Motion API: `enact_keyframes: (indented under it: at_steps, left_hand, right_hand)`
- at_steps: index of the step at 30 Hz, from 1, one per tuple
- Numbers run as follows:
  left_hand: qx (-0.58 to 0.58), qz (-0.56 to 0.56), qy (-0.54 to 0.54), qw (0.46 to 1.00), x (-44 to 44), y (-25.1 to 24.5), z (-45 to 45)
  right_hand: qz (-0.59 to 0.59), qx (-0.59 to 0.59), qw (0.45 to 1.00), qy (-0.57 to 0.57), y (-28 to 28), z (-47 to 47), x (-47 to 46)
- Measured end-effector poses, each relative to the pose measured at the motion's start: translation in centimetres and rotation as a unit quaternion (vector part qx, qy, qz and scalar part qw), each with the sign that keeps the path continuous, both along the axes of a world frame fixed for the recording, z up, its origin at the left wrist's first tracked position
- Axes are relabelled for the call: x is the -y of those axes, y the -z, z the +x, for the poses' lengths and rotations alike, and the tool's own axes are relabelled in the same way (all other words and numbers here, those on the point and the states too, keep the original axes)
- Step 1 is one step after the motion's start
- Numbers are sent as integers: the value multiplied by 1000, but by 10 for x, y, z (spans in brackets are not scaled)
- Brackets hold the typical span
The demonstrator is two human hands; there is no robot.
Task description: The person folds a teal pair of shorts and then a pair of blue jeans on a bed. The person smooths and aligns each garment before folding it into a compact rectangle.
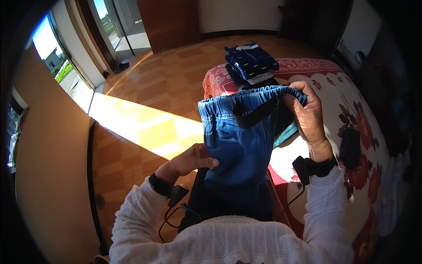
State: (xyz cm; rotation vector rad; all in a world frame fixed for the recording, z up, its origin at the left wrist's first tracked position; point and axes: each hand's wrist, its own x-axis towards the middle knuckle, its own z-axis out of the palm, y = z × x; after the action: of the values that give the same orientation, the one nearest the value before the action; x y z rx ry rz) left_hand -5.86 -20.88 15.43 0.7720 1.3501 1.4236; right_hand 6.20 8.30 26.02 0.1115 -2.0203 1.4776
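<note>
Blue denim elastic-waist pants (pixel 235 151) hang in front of me, over my lap. My right hand (pixel 308 115) pinches the right end of their gathered waistband, thumb on the near side. Lower down, my left hand (pixel 194 160) holds the left edge of the denim; its thumb lies on the front and its other fingers are mostly hidden behind the cloth. A black band (pixel 255 115) loops across the upper part of the pants. Both wrists wear black straps with small devices and cables.
A bed with a red and white floral cover (pixel 329 109) stands at the right. On it are a stack of folded clothes (pixel 252 62), a teal cloth (pixel 286 133) and a dark oblong object (pixel 350 148). Sunlight crosses the wood-patterned floor (pixel 141 125) from an open doorway (pixel 71 71).
</note>
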Motion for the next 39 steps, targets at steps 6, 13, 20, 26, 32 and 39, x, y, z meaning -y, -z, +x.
enact_keyframes:
  at_steps: [6, 13, 20, 26, 32, 39]
  left_hand:
    - [15, -3, 35, 999, -28, 60, 23]
    - [-157, 206, -322, 910, 1, -56, -91]
    - [-600, 205, -414, 654, 29, -155, -64]
    - [-650, 120, 10, 750, 44, -90, 48]
    - [-205, 5, 338, 919, 25, 10, 106]
    - [-187, 37, 427, 884, -22, 41, 112]
  right_hand:
    - [41, -68, 996, 44, -21, 2, -10]
    - [-18, -99, 987, 127, -55, 18, -40]
    - [27, -63, 985, 157, -35, 25, -51]
    - [151, 139, 974, 99, 50, 66, -79]
    - [360, 287, 887, 38, 161, 130, -80]
    - [351, 294, 889, 25, 191, 137, -18]
